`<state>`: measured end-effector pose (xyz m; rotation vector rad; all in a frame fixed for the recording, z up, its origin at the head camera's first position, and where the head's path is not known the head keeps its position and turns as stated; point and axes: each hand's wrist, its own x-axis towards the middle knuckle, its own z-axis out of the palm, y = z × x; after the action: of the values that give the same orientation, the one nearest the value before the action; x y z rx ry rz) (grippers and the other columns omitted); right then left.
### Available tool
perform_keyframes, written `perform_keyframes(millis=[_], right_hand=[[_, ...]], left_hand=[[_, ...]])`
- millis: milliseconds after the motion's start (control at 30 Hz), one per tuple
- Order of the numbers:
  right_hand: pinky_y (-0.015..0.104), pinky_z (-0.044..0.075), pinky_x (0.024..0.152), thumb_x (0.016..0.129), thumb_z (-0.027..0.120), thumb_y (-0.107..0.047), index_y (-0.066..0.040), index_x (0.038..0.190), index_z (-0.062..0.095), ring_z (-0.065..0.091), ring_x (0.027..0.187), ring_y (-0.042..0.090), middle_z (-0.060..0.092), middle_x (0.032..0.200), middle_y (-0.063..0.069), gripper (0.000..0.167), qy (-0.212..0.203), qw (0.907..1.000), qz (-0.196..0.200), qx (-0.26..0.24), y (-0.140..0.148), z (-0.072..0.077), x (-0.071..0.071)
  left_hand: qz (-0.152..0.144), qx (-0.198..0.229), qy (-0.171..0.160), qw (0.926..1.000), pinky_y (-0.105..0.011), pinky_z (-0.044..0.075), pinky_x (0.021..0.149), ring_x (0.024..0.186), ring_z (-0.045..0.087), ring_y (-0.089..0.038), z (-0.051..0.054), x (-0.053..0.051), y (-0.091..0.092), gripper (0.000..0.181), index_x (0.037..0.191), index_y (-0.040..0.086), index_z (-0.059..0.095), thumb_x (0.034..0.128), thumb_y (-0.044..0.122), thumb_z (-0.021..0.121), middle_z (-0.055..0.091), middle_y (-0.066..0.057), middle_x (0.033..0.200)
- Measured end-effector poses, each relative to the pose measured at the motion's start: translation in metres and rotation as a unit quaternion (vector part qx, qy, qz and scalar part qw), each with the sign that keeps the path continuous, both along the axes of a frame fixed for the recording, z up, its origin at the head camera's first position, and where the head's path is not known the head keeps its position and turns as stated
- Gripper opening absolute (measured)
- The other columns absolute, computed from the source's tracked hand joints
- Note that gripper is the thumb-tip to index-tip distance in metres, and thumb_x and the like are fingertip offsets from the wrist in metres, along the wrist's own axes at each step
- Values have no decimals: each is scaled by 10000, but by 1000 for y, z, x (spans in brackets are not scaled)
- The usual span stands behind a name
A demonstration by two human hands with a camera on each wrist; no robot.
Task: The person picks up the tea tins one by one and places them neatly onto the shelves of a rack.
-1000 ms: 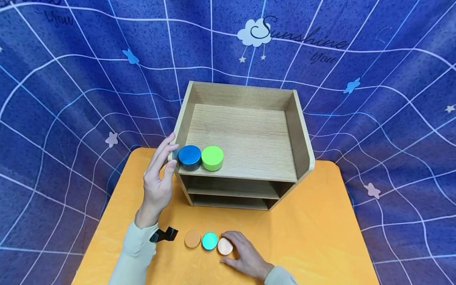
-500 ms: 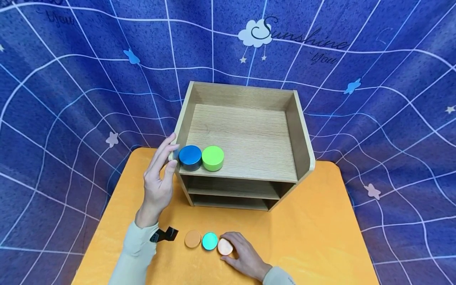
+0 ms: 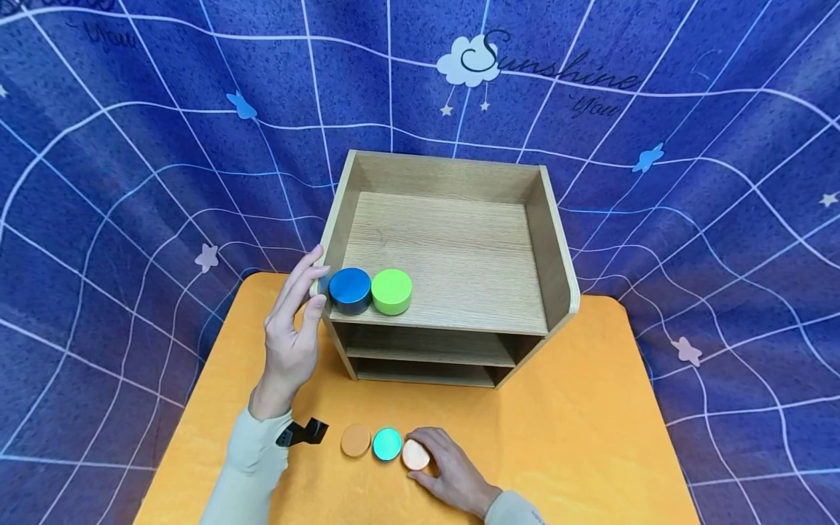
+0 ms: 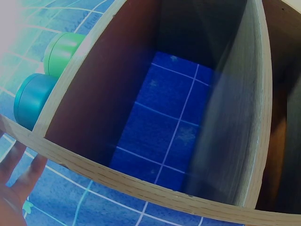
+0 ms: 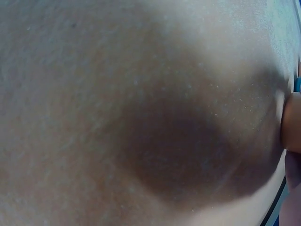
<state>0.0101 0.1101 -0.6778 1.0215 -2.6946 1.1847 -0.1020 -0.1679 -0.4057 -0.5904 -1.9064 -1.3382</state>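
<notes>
My right hand [image 3: 454, 474] rests on the table, its fingers and thumb around a small round tub [image 3: 415, 455] with a pale top and orange rim. Left of that tub stand a turquoise one [image 3: 387, 444] and an orange-brown one [image 3: 356, 440]. My left hand [image 3: 291, 343] reaches along the left side of a wooden shelf unit [image 3: 453, 255], fingers fairly straight, fingertips at the side panel's front edge. A blue tub [image 3: 350, 289] and a lime-green tub [image 3: 391, 292] sit side by side on the shelf's top, at its front left. Skin fills most of the right wrist view, with an orange tub side [image 5: 292, 122] at its edge.
The shelf has raised top sides and two lower compartments, seen open in the left wrist view. An orange cloth [image 3: 571, 430] covers the table. A blue patterned curtain [image 3: 695, 182] surrounds it. A black strap device [image 3: 305, 432] is at my left wrist.
</notes>
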Motion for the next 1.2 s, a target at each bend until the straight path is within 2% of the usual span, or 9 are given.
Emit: perform_keyframes(millis=[233, 600, 767, 900, 1000, 1200], right_hand=[[412, 576, 1045, 911, 892, -272, -132, 1435, 622, 608, 1299, 156, 632, 1416, -53, 605, -94, 10000, 0, 2, 2, 3, 1], [410, 582, 1038, 888, 913, -247, -107, 1413, 638, 615, 1283, 165, 642, 1397, -22, 609, -64, 9999, -122, -20, 6, 9, 3], [409, 584, 1038, 878, 920, -225, -101, 1402, 643, 615, 1282, 170, 641, 1394, -18, 605, -106, 9997, -195, -97, 8, 12, 4], [387, 583, 1038, 869, 926, -221, -89, 1393, 648, 617, 1272, 174, 646, 1384, -16, 607, -77, 9994, -273, -174, 10, 15, 5], [365, 583, 1031, 867, 928, -233, -89, 1393, 647, 619, 1259, 170, 645, 1378, -28, 613, -28, 9992, -353, -199, 12, 17, 6], [349, 590, 1013, 866, 929, -243, -107, 1405, 642, 621, 1247, 159, 647, 1371, -36, 626, 22, 9987, -464, -204, 17, 22, 7]], left_hand=[[6, -6, 8, 10000, -297, 463, 1177, 1479, 518, -315, 1, 1, 1, 310, 1341, -127, 635, 1045, -109, 545, 543, -223, 1576], [18, -15, -16, 10000, -293, 466, 1174, 1477, 520, -314, -3, -1, -1, 312, 1351, -115, 637, 1052, -96, 551, 540, -206, 1585], [-9, -3, 5, 10000, -294, 465, 1175, 1477, 520, -313, 1, 1, 0, 309, 1345, -123, 635, 1049, -106, 547, 540, -218, 1581], [10, -10, 42, 10000, -300, 464, 1176, 1476, 520, -319, -8, -5, -4, 309, 1344, -120, 638, 1048, -102, 553, 539, -219, 1582], [32, -26, 42, 10000, -302, 465, 1176, 1476, 520, -322, -18, -10, -8, 312, 1352, -109, 642, 1051, -86, 563, 537, -207, 1588], [36, -27, 11, 10000, -296, 464, 1176, 1479, 519, -309, -16, -9, -6, 314, 1350, -114, 638, 1046, -101, 560, 535, -211, 1588]])
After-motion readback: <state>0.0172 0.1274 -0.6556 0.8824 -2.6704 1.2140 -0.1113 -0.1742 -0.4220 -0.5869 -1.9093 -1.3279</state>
